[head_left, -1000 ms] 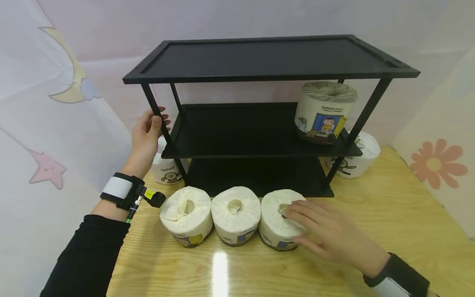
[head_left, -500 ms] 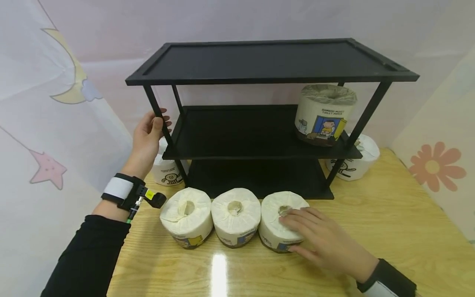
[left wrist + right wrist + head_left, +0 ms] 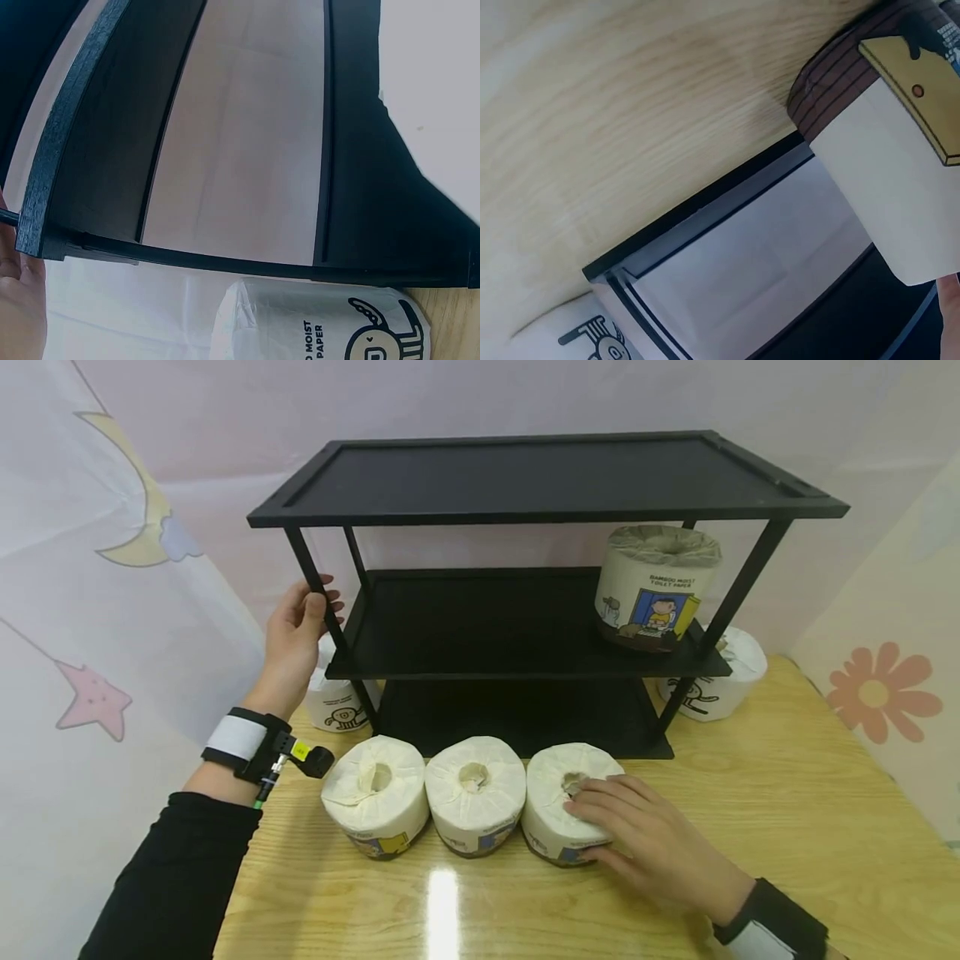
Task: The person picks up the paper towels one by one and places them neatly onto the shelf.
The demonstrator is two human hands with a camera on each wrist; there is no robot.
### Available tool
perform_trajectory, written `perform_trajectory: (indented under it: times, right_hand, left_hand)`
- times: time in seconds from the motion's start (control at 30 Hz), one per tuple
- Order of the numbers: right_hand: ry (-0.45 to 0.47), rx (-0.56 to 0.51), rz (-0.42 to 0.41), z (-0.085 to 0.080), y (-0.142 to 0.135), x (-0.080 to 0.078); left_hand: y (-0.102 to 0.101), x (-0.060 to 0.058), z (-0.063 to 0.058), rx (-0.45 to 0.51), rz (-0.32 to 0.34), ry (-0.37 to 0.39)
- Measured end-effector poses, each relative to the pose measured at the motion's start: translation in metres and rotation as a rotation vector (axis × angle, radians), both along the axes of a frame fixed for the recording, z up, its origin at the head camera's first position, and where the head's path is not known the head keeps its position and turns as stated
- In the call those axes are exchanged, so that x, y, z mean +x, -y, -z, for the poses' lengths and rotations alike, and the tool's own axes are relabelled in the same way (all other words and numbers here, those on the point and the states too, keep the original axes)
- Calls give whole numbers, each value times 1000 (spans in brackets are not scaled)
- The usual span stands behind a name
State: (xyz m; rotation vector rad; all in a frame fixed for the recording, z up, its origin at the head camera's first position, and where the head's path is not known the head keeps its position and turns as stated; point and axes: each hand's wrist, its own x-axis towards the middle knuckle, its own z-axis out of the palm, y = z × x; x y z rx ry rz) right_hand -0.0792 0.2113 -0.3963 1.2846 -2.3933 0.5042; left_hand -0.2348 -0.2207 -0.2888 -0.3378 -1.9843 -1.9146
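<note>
My left hand (image 3: pixel 296 639) grips the left front post of a black three-tier shelf rack (image 3: pixel 525 627), thumb in front of the post. In the left wrist view, part of that hand (image 3: pixel 21 300) shows at the left edge. My right hand (image 3: pixel 652 839) holds the rightmost of three wrapped toilet paper rolls (image 3: pixel 551 822) standing in front of the rack, fingers over its top by the core hole and thumb at its side. Close up in the right wrist view, this roll (image 3: pixel 889 180) shows a yellow door print. Another roll (image 3: pixel 652 593) stands on the middle shelf, right end.
Left of the held roll stand a middle roll (image 3: pixel 476 802) and a left roll (image 3: pixel 378 802), side by side on the wooden table (image 3: pixel 337 910). More rolls sit beside the rack, one at the left (image 3: pixel 337 706), one at the right (image 3: pixel 723 677). A printed cloth (image 3: pixel 480 397) hangs behind.
My right hand has shifted a little left and down, its fingers and thumb settling on the rightmost roll. The left hand stays on the post. The rolls stand where they were.
</note>
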Motion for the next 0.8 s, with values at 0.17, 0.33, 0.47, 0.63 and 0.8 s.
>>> perform_trajectory:
  times: [0.17,0.33,0.47,0.63,0.8]
  right_hand:
    - [25,-28,1,2,1,2]
    - [15,-33,5,3,3,3]
    - [-28,-37,0,4,5,2]
    - [-93,-88,-29,3,7,0]
    - [-164,-132,-50,0,9,-4]
  left_hand:
    - [1,0,0,-16,-12,0]
    - [1,0,0,-38,-22,4]
    - [2,-1,1,-51,-25,2]
    - [2,-1,2,-46,-11,0]
    - [1,-2,1,-29,-8,-7]
